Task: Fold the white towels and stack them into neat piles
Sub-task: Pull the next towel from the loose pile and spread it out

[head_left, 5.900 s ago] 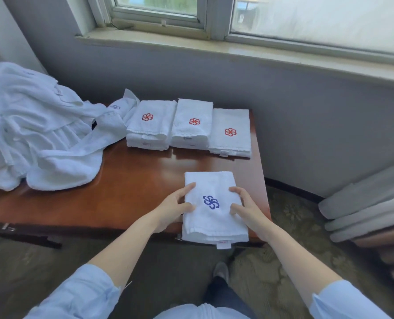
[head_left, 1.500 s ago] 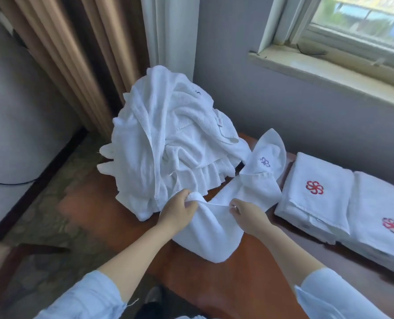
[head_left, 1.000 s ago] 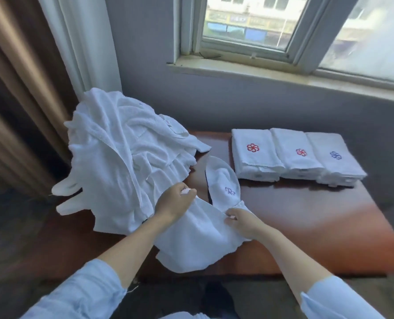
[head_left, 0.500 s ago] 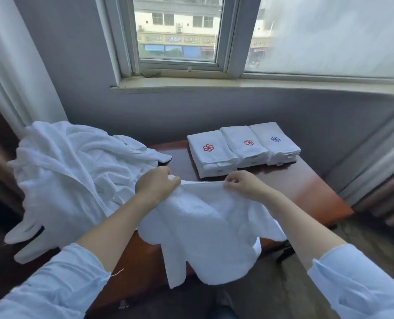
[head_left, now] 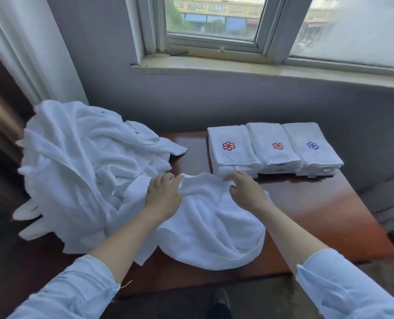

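A loose white towel (head_left: 211, 226) lies crumpled on the brown wooden table (head_left: 318, 215) in front of me. My left hand (head_left: 163, 194) pinches its far left corner. My right hand (head_left: 246, 192) pinches the far edge a little to the right, and the edge sags between the two hands. Three piles of folded towels stand in a row at the back right: a red-logo pile (head_left: 231, 148), a second red-logo pile (head_left: 275, 146) and a blue-logo pile (head_left: 311, 146). A big heap of unfolded white towels (head_left: 81, 169) covers the table's left side.
The grey wall and window sill (head_left: 260, 67) run right behind the table. Curtains (head_left: 30, 54) hang at the left, and more curtain folds (head_left: 389, 203) are at the right edge. A dark shoe (head_left: 221, 302) shows on the floor below the table's front edge.
Both hands have lowered the towel from mid-air onto the table, where it now lies spread and crumpled. The view has tilted down and left.
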Available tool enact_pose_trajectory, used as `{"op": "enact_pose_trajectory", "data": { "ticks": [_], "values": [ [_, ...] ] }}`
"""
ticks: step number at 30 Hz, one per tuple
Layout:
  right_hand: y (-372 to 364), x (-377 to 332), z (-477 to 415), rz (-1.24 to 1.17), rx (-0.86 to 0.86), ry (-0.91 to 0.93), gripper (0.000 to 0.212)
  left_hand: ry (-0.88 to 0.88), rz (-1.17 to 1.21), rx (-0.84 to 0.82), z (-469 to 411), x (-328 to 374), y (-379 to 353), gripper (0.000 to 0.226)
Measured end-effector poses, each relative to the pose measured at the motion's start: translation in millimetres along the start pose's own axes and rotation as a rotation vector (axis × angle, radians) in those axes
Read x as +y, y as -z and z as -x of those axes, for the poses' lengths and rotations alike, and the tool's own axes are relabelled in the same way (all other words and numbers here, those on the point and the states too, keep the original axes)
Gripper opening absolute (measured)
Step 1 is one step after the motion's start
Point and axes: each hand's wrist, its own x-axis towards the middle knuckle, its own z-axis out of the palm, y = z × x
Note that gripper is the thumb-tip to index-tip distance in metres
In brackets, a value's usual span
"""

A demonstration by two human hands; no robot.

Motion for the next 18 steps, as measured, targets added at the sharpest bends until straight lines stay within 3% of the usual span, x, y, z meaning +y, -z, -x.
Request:
{"op": "enact_pose_trajectory", "data": {
  "ticks": [5, 10, 13, 18],
  "values": [
    [-37.9, 45.2, 24.6, -0.019, -0.316, -0.085, 0.022, -0.198, 0.163, -0.439, 16.2, 28.7, -51.9, 0.044],
    [-60.2, 69.8, 45.9, 0.011, -0.553, -0.032, 0.037, -0.153, 0.020, -0.653, 24.2, 49.0, -79.1, 0.073],
    [-59.1, 76.3, 44.5, -0.048, -0.504, -0.002, 0.036, -0.060, -0.116, -0.682, 28.1, 59.5, -84.7, 0.076],
    [-51.7, 86.7, 39.0, 0.018, -0.233, 0.035, 0.046, 0.135, -0.273, -0.718, 18.3, 72.8, -75.3, 0.062]
  ]
}}
